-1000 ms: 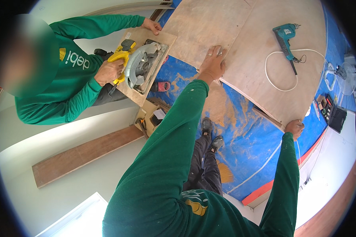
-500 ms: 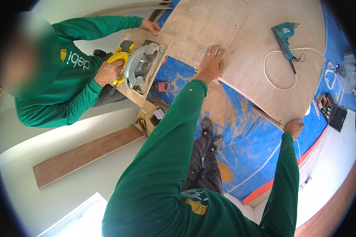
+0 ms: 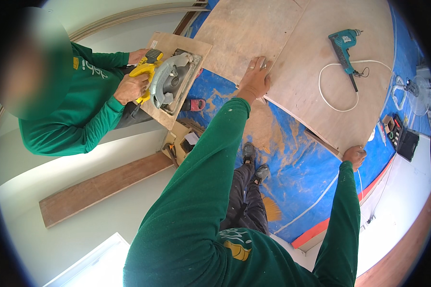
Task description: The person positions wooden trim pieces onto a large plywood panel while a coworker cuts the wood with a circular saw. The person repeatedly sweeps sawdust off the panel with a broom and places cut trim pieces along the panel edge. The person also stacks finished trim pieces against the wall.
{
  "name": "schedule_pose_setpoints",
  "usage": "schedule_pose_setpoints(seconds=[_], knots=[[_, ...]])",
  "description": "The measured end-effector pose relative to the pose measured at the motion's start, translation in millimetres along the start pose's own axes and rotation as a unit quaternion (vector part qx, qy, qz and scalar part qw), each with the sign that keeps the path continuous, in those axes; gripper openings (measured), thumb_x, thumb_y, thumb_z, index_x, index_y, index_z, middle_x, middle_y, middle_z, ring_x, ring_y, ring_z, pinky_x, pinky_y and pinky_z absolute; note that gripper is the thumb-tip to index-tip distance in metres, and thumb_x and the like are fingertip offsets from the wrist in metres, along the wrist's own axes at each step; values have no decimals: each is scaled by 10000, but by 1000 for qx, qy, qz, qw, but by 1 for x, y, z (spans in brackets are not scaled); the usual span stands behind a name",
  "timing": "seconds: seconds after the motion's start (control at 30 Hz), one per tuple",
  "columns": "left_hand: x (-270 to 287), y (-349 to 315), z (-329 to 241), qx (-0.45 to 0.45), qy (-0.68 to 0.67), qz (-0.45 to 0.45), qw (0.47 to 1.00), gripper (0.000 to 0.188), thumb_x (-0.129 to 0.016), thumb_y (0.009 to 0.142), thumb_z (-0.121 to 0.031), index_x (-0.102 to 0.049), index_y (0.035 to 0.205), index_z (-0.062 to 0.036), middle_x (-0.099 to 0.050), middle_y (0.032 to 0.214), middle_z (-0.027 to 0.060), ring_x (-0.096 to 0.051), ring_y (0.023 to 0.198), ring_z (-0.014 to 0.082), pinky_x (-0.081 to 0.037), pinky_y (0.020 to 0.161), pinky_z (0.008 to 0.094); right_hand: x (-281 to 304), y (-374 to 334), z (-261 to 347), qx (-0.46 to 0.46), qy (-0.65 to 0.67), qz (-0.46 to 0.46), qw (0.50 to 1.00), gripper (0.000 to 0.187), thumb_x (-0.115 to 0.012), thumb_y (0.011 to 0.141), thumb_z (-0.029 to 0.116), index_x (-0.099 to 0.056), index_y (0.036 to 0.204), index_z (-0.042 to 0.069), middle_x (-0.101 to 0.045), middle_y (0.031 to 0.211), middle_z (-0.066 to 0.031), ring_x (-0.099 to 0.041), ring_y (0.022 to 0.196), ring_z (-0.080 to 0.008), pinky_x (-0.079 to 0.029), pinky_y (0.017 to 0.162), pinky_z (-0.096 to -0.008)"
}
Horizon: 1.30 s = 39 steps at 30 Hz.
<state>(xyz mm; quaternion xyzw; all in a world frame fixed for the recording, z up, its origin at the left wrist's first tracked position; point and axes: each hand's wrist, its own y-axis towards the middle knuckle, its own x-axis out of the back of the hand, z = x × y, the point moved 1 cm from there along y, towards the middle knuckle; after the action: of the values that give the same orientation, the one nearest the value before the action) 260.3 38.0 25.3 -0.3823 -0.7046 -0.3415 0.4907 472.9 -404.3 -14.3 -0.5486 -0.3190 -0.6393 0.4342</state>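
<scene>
My left hand [image 3: 255, 79] lies on the near edge of the plywood sheets, close to the seam, with its fingers stretched over the wood. At the near right corner of the right plywood sheet [image 3: 316, 81], my right hand [image 3: 354, 156] is closed around the edge. The left plywood sheet [image 3: 244, 33] lies beside it. A teal corded drill [image 3: 344, 45] rests on the right sheet, its white cord [image 3: 321, 88] looped there. To my left a co-worker's hand [image 3: 132, 88] grips the yellow handle of a circular saw [image 3: 167, 81], which sits on a small wooden board [image 3: 167, 117].
Sawdust [image 3: 263, 124] covers parts of the blue tarp [image 3: 297, 167] around my feet. A brown plank [image 3: 105, 186] lies at the left. Near the right edge are an open tool case [image 3: 407, 143] and a clear round fan [image 3: 420, 93]. A straw broom [image 3: 272, 209] lies by my leg.
The co-worker's other hand has drawn back leftward along the small board's far edge. My hands stay in nearly the same places on the plywood.
</scene>
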Motion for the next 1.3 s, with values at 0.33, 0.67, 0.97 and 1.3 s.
schedule_pose_setpoints(seconds=[0.33,0.67,0.97,1.3], knots=[[8,-1,-2,21,-18,19,999,538,-554,958,-229,-477,1471,-88,-411,1501,209,-358,1417,429,-352,1199,477,0,-1,1,3,6,-11,1000,606,-386,988,596,-630,1306,140,-671,1309,-165,-627,1202,-419,-485,980,-581],[14,-11,-2,10,-3,-3,1000,554,-567,931,-222,-487,1463,-90,-415,1500,219,-345,1424,442,-329,1213,483,8,-10,-4,14,21,-5,1000,597,-396,993,579,-622,1317,132,-667,1313,-170,-623,1210,-415,-483,985,-581],[27,-29,-9,10,1,-14,1000,543,-565,942,-205,-489,1463,-72,-425,1488,210,-358,1421,418,-346,1200,463,14,-15,-15,16,20,5,1000,603,-374,1004,575,-613,1326,124,-658,1315,-156,-619,1214,-389,-496,989,-550],[33,-43,-11,16,-14,-17,1000,531,-565,942,-194,-493,1455,-74,-419,1491,211,-359,1420,420,-353,1193,472,24,-27,-19,10,18,6,1000,582,-378,1010,570,-608,1330,141,-661,1307,-138,-624,1206,-382,-495,981,-562]])
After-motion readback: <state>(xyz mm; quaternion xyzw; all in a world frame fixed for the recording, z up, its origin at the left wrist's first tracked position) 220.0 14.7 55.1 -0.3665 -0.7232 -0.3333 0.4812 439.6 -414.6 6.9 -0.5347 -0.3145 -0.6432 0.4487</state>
